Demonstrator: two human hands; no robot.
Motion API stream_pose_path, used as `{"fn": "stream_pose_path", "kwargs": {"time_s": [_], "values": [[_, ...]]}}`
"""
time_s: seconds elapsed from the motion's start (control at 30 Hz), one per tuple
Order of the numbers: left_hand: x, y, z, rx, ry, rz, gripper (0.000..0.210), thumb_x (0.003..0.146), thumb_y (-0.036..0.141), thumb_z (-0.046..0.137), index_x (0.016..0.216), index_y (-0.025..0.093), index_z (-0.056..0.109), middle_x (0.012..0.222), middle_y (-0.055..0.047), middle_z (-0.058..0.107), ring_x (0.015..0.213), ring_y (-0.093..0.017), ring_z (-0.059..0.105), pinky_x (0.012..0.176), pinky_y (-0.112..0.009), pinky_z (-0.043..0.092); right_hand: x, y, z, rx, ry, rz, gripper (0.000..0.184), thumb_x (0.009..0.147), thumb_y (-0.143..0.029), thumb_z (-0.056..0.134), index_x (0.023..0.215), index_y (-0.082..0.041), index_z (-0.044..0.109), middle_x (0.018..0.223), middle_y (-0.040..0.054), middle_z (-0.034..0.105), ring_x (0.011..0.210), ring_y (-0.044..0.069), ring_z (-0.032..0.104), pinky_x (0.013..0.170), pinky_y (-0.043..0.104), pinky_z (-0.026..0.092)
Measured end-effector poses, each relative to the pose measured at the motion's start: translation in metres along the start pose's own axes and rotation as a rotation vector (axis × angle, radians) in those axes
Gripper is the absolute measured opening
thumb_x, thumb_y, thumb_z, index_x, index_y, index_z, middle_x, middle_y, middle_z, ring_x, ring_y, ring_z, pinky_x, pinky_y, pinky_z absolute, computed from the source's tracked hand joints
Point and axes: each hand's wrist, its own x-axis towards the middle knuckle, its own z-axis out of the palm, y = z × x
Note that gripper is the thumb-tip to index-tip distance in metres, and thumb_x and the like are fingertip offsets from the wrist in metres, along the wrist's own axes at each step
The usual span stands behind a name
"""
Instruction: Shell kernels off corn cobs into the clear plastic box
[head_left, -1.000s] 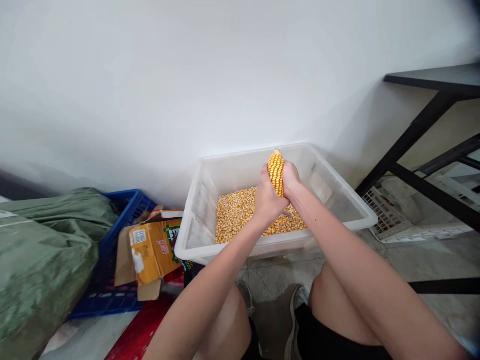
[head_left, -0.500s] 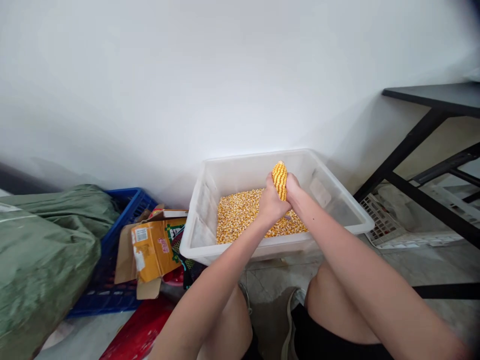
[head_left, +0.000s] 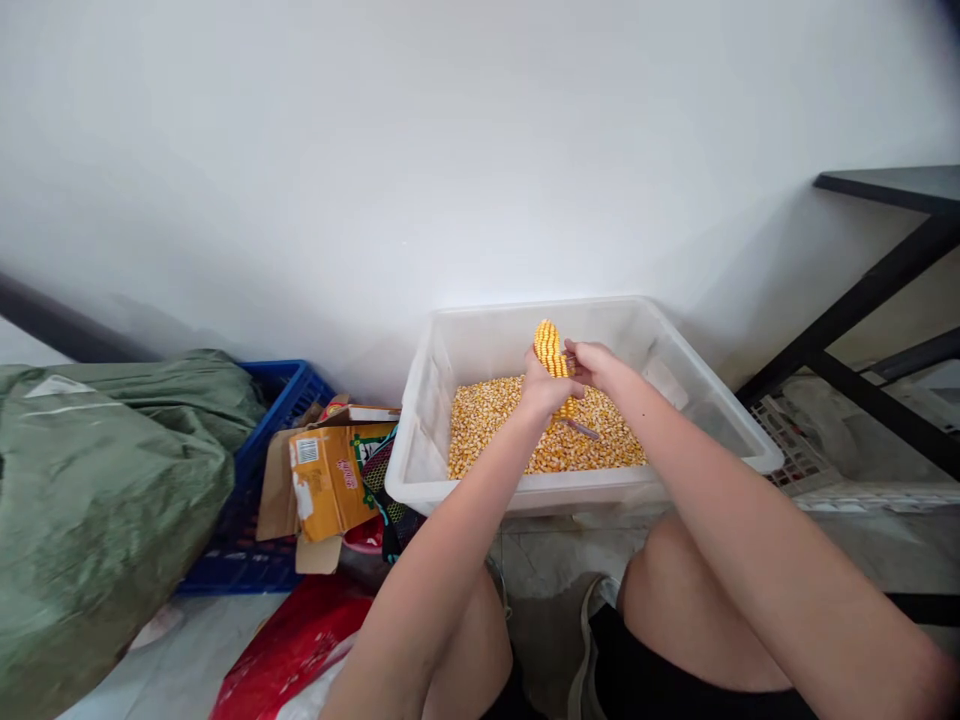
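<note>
Since half a second ago, the right hand (head_left: pixel 600 365) has loosened and turned beside the cob (head_left: pixel 549 345), baring more of its lower end. The cob is above the middle of the tub (head_left: pixel 487 345), tilted, its pale tip up toward the far edge. The left hand (head_left: pixel 547 388) wraps it from the left, fingers clasping its side. The right fingers are bent and slightly parted at its right side; whether they pinch it, I cannot tell. Just below the hands shows a metal tool (head_left: pixel 581 430), over loose kernels (head_left: pixel 487 425) covering the tub's floor from the left end past the middle. Beside the tub's left edge is a torn box (head_left: pixel 330 480), then a blue crate (head_left: pixel 307 385) with a green sack (head_left: pixel 112 500) over it. Right of the tub, a white crate (head_left: pixel 795 440) sits under a black table (head_left: pixel 892 185).
</note>
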Motion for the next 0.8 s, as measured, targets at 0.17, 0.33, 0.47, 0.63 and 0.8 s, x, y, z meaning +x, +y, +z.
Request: {"fn": "stream_pose_path", "kwargs": {"time_s": [0.17, 0.33, 0.47, 0.63, 0.8], "values": [[0.0, 0.0, -0.005, 0.085, 0.036, 0.071, 0.116, 0.049, 0.011, 0.082, 0.149, 0.02, 0.024, 0.12, -0.012, 0.063, 0.103, -0.027, 0.063, 0.079, -0.035, 0.053, -0.014, -0.012, -0.013, -0.041, 0.05, -0.036, 0.042, 0.099, -0.043, 0.039, 0.079, -0.018, 0.066, 0.086, 0.0087, 0.067, 0.07, 0.017, 0.06, 0.062, 0.03, 0.048], [-0.011, 0.006, -0.002, 0.321, 0.006, 0.239, 0.127, 0.051, 0.016, 0.081, 0.155, 0.016, 0.008, 0.115, -0.015, 0.066, 0.099, -0.03, 0.065, 0.086, -0.041, 0.051, -0.033, -0.024, 0.007, 0.215, -0.143, 0.054, 0.051, 0.098, -0.059, 0.027, 0.085, -0.021, 0.059, 0.07, 0.0069, 0.064, 0.065, 0.021, 0.063, 0.064, 0.034, 0.052], [-0.024, 0.013, -0.002, 0.413, 0.04, 0.34, 0.126, 0.049, 0.014, 0.08, 0.155, 0.015, 0.012, 0.121, -0.018, 0.059, 0.109, -0.034, 0.059, 0.092, -0.044, 0.049, -0.043, -0.027, 0.027, 0.411, -0.149, -0.042, 0.047, 0.099, -0.054, 0.026, 0.085, -0.022, 0.057, 0.068, 0.0041, 0.064, 0.065, 0.019, 0.064, 0.066, 0.031, 0.054], [-0.03, 0.012, -0.003, 0.438, 0.064, 0.375, 0.122, 0.051, 0.012, 0.078, 0.155, 0.015, 0.014, 0.13, -0.02, 0.046, 0.115, -0.032, 0.054, 0.099, -0.043, 0.046, -0.047, -0.026, 0.029, 0.427, -0.087, -0.061, 0.041, 0.099, -0.051, 0.028, 0.084, -0.024, 0.054, 0.065, 0.0014, 0.062, 0.06, 0.02, 0.063, 0.062, 0.033, 0.055], [-0.038, 0.015, -0.002, 0.498, 0.051, 0.371, 0.117, 0.058, 0.024, 0.078, 0.155, 0.014, 0.014, 0.126, -0.02, 0.056, 0.108, -0.034, 0.06, 0.092, -0.045, 0.049, -0.046, -0.032, 0.02, 0.476, 0.014, -0.121, 0.041, 0.098, -0.051, 0.027, 0.084, -0.024, 0.053, 0.065, 0.0, 0.061, 0.061, 0.018, 0.063, 0.063, 0.032, 0.056]]}}
